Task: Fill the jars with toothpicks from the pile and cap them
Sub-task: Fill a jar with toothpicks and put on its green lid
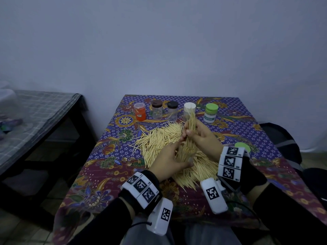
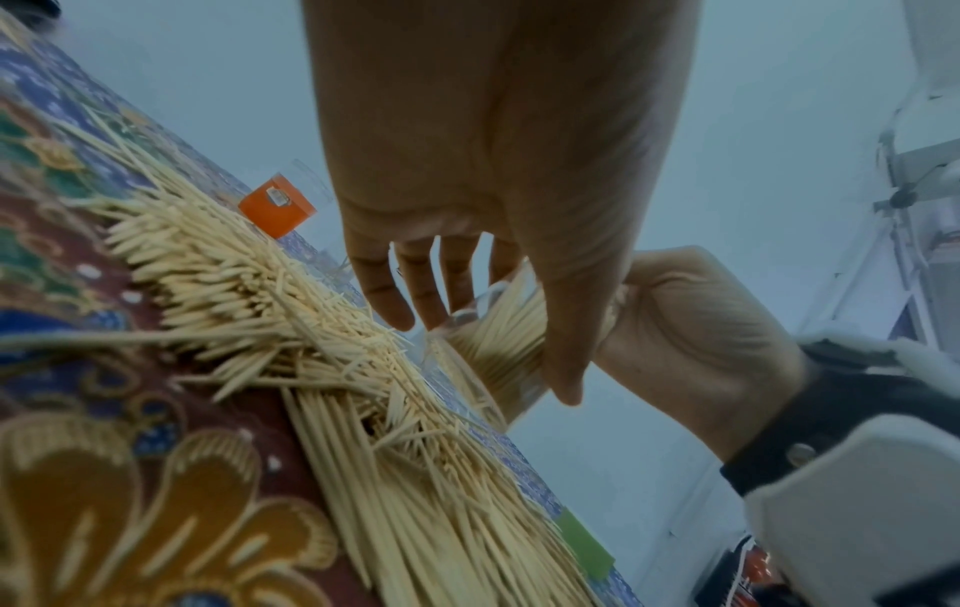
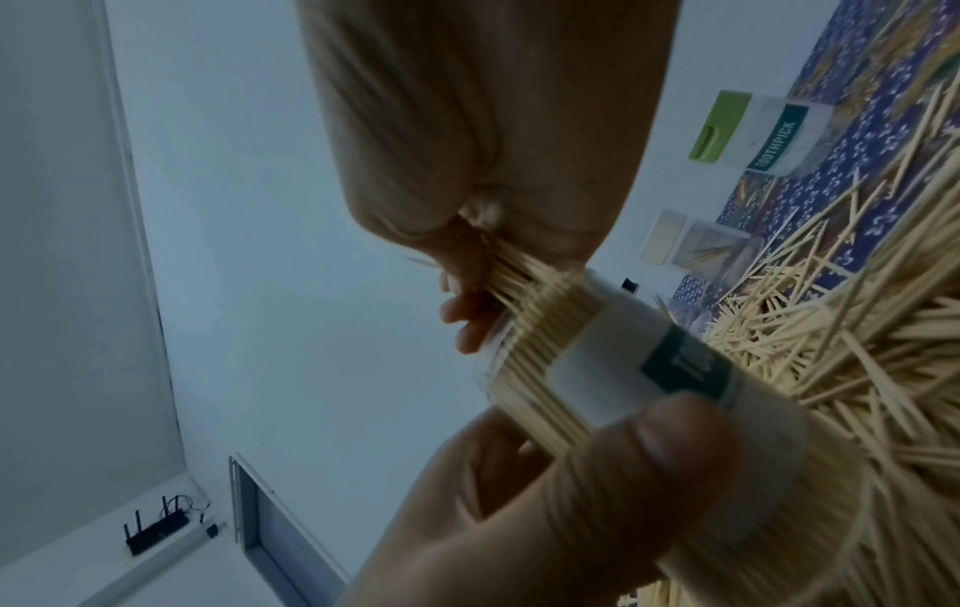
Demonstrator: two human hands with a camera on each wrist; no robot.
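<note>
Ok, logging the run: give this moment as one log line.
left hand: holds open jar | right hand: feeding toothpick bundle into it | green lid: off, on table

A room in a home, by the look of it: a small table under a flowered batik cloth stands against a plain pale wall, a second low table with a checked cloth beside it, tiled floor below, and a router by the wall.
</note>
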